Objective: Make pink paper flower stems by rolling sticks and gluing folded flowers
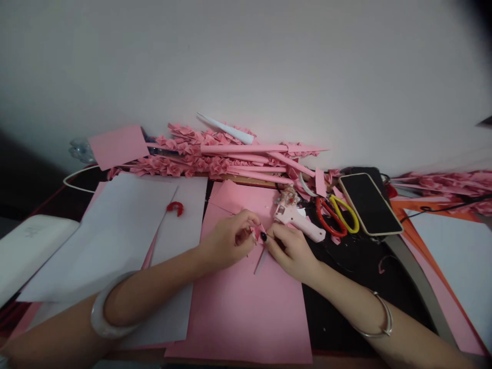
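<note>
Over a pink paper sheet [249, 312], both hands meet at a small folded pink paper piece [257, 233]. My left hand [223, 241] pinches it from the left with thumb and fingers. From the right, my right hand [292, 251] is closed on its other edge. A thin grey stick [260, 262] slants down beneath the fingers of my right hand; whether that hand holds it I cannot tell. Just beyond my right hand lies a pink glue gun [300, 221], with beads or trinkets at its top end.
Scissors with red and yellow handles [346, 214] and a phone [371, 204] lie to the right. Pink paper flowers [207, 165] and rolled paper cones [246, 149] line the wall. White sheets [111, 230], a red curved piece [176, 208] and a white box-like device [34, 246] are at left.
</note>
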A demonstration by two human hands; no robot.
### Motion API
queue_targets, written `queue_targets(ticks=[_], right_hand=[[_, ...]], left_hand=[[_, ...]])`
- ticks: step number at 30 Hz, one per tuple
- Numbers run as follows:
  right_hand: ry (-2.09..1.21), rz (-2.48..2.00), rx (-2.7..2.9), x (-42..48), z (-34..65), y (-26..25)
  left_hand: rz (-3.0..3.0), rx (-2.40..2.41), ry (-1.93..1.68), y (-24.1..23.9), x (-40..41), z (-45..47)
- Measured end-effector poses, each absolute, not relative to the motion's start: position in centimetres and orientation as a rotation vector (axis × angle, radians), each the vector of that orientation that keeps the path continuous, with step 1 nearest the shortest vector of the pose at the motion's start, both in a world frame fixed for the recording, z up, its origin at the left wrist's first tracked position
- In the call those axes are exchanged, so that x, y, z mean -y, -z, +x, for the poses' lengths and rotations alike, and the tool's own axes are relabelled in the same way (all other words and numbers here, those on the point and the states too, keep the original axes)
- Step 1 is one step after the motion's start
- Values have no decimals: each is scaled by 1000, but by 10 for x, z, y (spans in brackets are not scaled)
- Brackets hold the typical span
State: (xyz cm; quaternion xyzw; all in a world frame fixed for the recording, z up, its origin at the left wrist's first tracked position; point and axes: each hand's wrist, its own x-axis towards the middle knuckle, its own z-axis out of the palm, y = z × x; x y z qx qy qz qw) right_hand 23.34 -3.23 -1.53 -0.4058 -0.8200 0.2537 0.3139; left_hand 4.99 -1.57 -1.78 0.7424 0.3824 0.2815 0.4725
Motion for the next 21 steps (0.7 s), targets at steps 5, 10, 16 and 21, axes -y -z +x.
queue_targets(ticks=[5, 10, 16, 21], right_hand=[[-688, -1041, 2180, 33, 234, 15], [-696, -1009, 2184, 34, 233, 14], [-673, -992, 2199, 35, 234, 16], [-680, -953, 2212, 35, 236, 15]], left_hand=[[1772, -946, -732, 16, 16, 51], [1723, -992, -737, 14, 16, 52], [1725, -1033, -737, 15, 15, 52], [1868, -1002, -762, 11, 13, 52]])
